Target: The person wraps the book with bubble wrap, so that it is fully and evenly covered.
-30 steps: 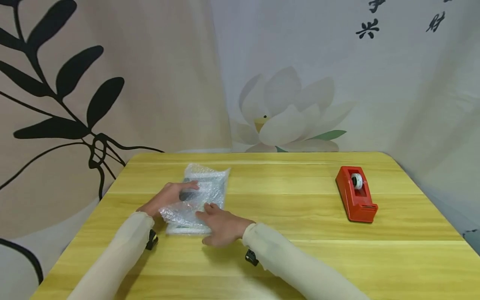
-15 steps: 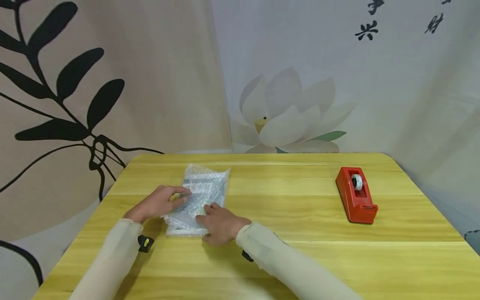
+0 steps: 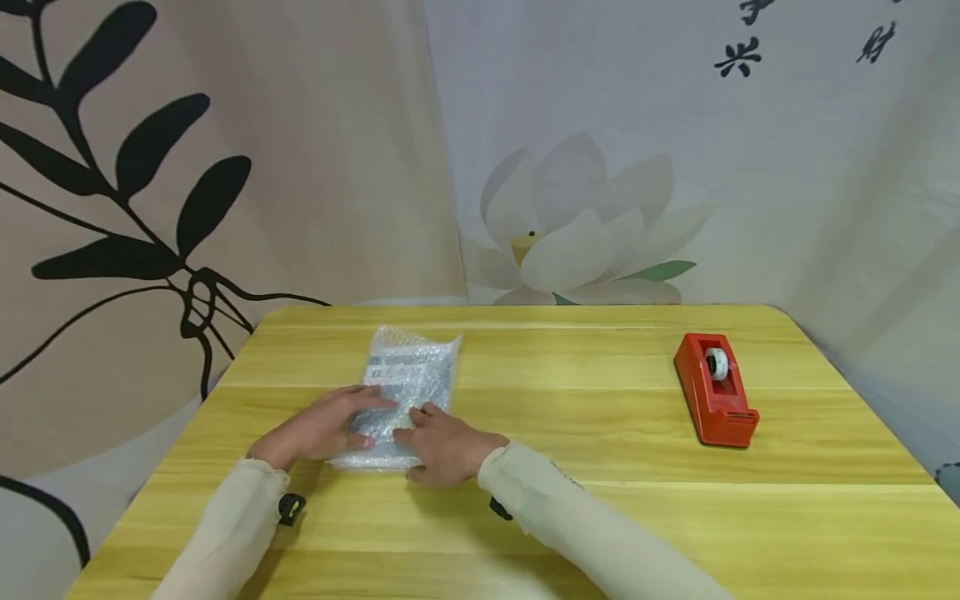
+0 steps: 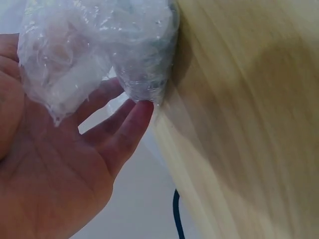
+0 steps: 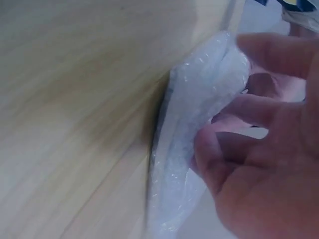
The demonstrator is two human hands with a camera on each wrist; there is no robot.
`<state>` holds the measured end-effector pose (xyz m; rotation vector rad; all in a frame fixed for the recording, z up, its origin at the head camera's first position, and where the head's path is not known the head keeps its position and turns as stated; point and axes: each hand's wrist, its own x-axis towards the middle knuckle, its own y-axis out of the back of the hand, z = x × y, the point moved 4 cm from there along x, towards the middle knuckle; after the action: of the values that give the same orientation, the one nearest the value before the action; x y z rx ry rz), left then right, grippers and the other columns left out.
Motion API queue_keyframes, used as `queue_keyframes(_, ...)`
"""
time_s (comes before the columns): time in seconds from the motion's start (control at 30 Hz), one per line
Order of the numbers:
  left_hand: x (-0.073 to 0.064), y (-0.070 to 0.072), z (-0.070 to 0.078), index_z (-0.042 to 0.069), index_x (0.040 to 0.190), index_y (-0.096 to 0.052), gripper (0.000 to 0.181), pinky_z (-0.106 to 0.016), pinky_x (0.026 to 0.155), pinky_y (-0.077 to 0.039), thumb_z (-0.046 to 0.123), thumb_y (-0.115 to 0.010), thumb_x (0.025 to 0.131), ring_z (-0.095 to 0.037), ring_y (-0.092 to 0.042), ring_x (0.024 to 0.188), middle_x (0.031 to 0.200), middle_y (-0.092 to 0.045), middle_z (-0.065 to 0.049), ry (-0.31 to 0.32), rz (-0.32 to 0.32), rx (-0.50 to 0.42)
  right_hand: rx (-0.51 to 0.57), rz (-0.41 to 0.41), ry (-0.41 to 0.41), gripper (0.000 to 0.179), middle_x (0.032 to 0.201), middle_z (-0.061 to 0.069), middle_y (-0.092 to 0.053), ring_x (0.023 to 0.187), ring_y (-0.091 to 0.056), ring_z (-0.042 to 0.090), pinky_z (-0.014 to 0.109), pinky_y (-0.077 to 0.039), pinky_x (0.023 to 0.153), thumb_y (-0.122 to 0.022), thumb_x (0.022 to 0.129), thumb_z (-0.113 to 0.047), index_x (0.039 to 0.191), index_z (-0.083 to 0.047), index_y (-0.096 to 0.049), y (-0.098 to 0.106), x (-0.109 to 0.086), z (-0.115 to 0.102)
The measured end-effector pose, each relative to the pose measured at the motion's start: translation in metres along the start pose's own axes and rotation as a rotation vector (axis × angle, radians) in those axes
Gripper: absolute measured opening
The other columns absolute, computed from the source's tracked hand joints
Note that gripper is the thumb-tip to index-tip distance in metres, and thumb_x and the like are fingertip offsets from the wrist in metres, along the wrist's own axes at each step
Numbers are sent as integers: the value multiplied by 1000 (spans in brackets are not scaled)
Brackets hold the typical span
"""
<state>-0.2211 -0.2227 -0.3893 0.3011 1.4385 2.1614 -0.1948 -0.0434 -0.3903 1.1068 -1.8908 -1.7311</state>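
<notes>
A flat, dark item wrapped in clear bubble wrap lies on the left part of the table; the item's kind cannot be made out through the film. My left hand rests at the wrap's near left side, fingers extended over its top. In the left wrist view, a loose puffy end of the bubble wrap hangs over the palm, and fingertips touch the parcel's edge. On the near right corner lies my right hand, its fingers spread and slightly bent. The right wrist view shows its fingertips against the parcel's wrapped surface.
A red tape dispenser with a small white roll stands at the right of the wooden table. Behind the table's far edge hangs a printed curtain with leaves and a lotus.
My left hand has drawn back from the parcel's middle, then come down on its near left side. The raised left flap of bubble wrap now lies flatter. The right hand has barely moved.
</notes>
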Motion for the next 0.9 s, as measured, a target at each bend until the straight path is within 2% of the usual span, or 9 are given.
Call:
queue_keyframes(0.07, -1, -1, -2, 16, 142, -58, 56, -74, 107, -34, 12, -74, 88, -56, -35, 142, 156, -38, -28, 9, -4, -5, 88, -13, 7, 61, 166, 11, -29, 154, -27, 26, 38, -31, 124, -56, 101, -40, 156, -20, -38, 0, -2, 4)
queue_keyframes(0.17, -3, -1, -3, 17, 142, -57, 57, -75, 107, -34, 14, -74, 88, -56, -33, 143, 158, -37, -27, 12, -4, -20, 297, -11, 13, 62, 169, 7, -20, 159, -15, 26, 44, -24, 127, -55, 102, -39, 157, -20, -35, 1, -8, 13)
queue_keyframes(0.3, -4, -3, -4, 18, 143, -57, 57, -75, 107, -33, 16, -73, 89, -55, -32, 143, 159, -35, -26, 14, -1, -35, 500, 56, 33, 59, 168, 0, -23, 159, -11, 20, 47, -23, 127, -56, 102, -34, 156, -18, -37, 5, -22, 26)
queue_keyframes(0.43, -3, -5, -5, 19, 143, -57, 56, -74, 108, -32, 16, -72, 89, -55, -31, 144, 159, -35, -25, 23, 3, -49, 538, 140, 54, 54, 165, 4, -32, 157, -21, 21, 48, -29, 125, -56, 102, -31, 152, -15, -44, 9, -41, 39)
queue_keyframes(0.67, -5, -7, -6, 18, 143, -57, 56, -72, 111, -32, 17, -72, 89, -53, -30, 145, 160, -35, -24, 34, 8, -83, 617, 213, 70, 44, 156, 11, -47, 152, -34, 30, 51, -40, 117, -56, 103, -28, 143, -9, -54, 7, -79, 67)
queue_keyframes(0.8, -4, -7, -6, 18, 143, -57, 56, -71, 111, -32, 16, -72, 89, -53, -30, 145, 161, -34, -23, 28, 8, -95, 661, 254, 41, 41, 150, 16, -53, 136, -55, 35, 47, -51, 106, -55, 104, -27, 139, -5, -57, 5, -104, 90)
queue_keyframes(0.9, -3, -6, -6, 18, 143, -57, 56, -71, 111, -33, 16, -72, 89, -53, -30, 145, 161, -34, -23, 27, 4, -93, 655, 300, -2, 36, 136, 14, -64, 120, -65, 29, 39, -56, 97, -55, 104, -25, 133, -6, -61, 5, -123, 108)
